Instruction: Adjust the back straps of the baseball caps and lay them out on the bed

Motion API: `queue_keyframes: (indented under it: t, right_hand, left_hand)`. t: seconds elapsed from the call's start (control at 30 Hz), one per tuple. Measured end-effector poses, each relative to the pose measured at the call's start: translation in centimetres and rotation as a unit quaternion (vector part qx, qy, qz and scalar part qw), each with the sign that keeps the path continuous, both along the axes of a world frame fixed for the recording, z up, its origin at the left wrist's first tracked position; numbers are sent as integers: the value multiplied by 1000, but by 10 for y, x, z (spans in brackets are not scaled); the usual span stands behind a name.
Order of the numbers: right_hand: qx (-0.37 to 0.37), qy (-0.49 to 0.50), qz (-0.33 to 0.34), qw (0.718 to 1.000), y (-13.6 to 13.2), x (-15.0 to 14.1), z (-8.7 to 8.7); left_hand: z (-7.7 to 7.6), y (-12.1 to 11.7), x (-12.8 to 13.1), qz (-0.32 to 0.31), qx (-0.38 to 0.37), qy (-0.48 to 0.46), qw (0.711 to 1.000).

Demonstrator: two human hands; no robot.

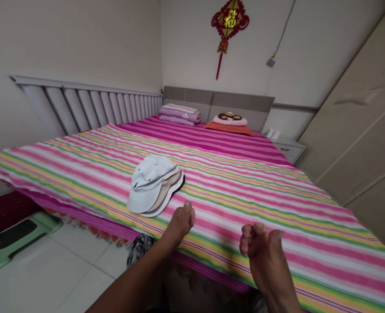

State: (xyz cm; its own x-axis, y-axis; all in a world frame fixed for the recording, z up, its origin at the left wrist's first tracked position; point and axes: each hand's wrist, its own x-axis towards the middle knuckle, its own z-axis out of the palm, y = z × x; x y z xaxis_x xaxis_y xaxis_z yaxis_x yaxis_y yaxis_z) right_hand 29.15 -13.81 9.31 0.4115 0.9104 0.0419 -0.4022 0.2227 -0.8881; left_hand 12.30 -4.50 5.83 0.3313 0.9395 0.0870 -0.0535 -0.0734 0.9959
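Observation:
A stack of baseball caps [153,171] lies near the front edge of the bed, with a pale blue cap on top and beige, grey, white and dark ones showing beneath. My left hand [181,221] is just to the right of the caps, apart from them. Its fingers are loosely curled with the thumb close above them, and nothing is visible in it. Farther right, over the striped bedspread [231,191], my right hand [266,250] is palm inward, fingers half bent and thumb apart. It holds nothing.
Folded purple bedding [179,115] and a pink folded item on an orange pillow [229,128] lie by the headboard [192,98]. A railing [94,102] borders the left side. A green stool [22,239] stands at lower left, a nightstand [288,148] at right.

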Motion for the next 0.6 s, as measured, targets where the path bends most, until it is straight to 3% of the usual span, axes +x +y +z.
queue_keyframes:
  t: [0.17,0.23,0.33,0.43,0.5,0.57,0.6]
  right_hand:
    - [13,-105,7,994,1,0,-2]
    - [-29,-185,26,982,3,-2,-14]
    - [-110,-303,131,938,7,-6,-42]
    - [-112,-406,173,890,7,-10,-75]
    - [-113,-450,192,865,5,-12,-94]
    - [-123,-465,216,850,3,-12,-108]
    - [-128,-465,225,847,2,-12,-114]
  left_hand:
    - [0,8,-19,65,34,37,997]
    - [0,12,-30,109,43,55,992]
    - [0,18,-52,194,56,87,976]
    - [-8,25,-82,337,74,77,935]
    - [-20,31,-104,456,93,50,884]
    - [-33,37,-124,530,54,8,847]
    - [-39,39,-133,534,4,-35,845]
